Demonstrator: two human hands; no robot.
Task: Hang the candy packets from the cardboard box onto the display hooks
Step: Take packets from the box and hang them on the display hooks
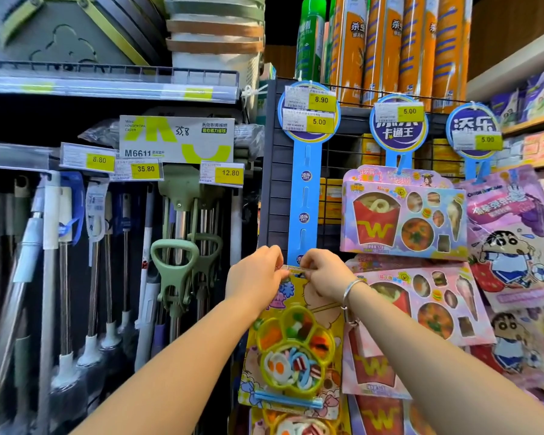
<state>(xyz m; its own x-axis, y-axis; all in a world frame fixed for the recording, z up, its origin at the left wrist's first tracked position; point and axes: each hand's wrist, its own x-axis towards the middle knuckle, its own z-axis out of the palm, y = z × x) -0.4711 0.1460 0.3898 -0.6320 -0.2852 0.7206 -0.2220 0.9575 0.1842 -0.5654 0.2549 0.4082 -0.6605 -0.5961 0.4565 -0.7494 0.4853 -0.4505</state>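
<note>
Low on the blue hanging strip (305,199), at mid-scene, pinching the top edge of a yellow candy packet (292,346) with both hands: curling the left hand (255,277) round its left corner, gripping the edge just to the right with the right hand (322,273), wearing a silver bracelet (349,293) on that wrist. Hiding the packet's hanging hole behind the fingers, leaving unclear whether any hook is passing through it.

Showing, on the strip's round top, two yellow price tags (320,111) reading 8.90 and 5.00. Showing 5.00 again further right, on the middle header (398,130) printed 卡通王 and on the right header (473,125) printed 添乐. Displaying, to the left, a white and lime sign (176,139) printed M6611 and MAKE HOUSEWORK EASIER, with 35.8 handwritten, and smaller tags beneath reading 8.80, 35.80 and 12.80.

Presenting, on the held packet, a clear paw-shaped tray of small gummies, some shaped like fried eggs, set on yellow card with cartoon drawings, and a blue stick lying across the bottom. Dangling between the forearms, overlapping the top of a second yellow packet (292,425) of the same kind below.

Crowding in just beside it on the right: pink packets (399,218) picturing red fries cartons marked W, and beyond them cartoon-boy packets (512,243). Standing at the left: mops (176,265) with green grips. Lining the far top shelf: orange spray cans (390,48) and a green can (310,39).
</note>
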